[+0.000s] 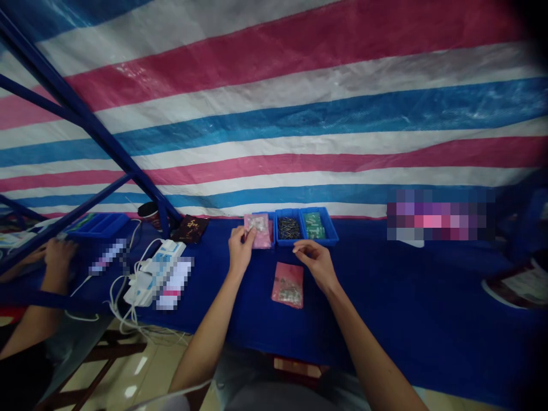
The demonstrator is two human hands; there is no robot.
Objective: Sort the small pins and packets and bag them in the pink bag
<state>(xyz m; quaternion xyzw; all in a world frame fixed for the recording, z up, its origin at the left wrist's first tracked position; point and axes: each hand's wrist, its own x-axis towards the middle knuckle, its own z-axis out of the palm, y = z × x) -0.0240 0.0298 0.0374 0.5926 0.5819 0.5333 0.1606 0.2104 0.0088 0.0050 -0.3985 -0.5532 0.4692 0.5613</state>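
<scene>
My left hand (240, 251) grips a pink plastic bag (262, 238) with small pale pieces inside, thumb on top, in front of the tray's left compartment. Just below the blue tray (333, 238), my right hand (315, 260) hovers with thumb and fingertips drawn together; whatever is between them, if anything, is too small to make out. Dark screw-like metal pieces (289, 229) fill the tray's middle compartment. Green pieces (314, 226) lie in the right one. Flat on the table between my forearms is a second pink bag (287, 285) with metallic-looking contents.
White power strips (156, 271) with tangled cables lie on the blue table (411, 319) at left, near a dark packet (190, 229) and a cup (148, 212). A co-worker's hand (60, 251) is farther left, by another blue tray (98, 225). Blue metal bars (107, 142) slant above.
</scene>
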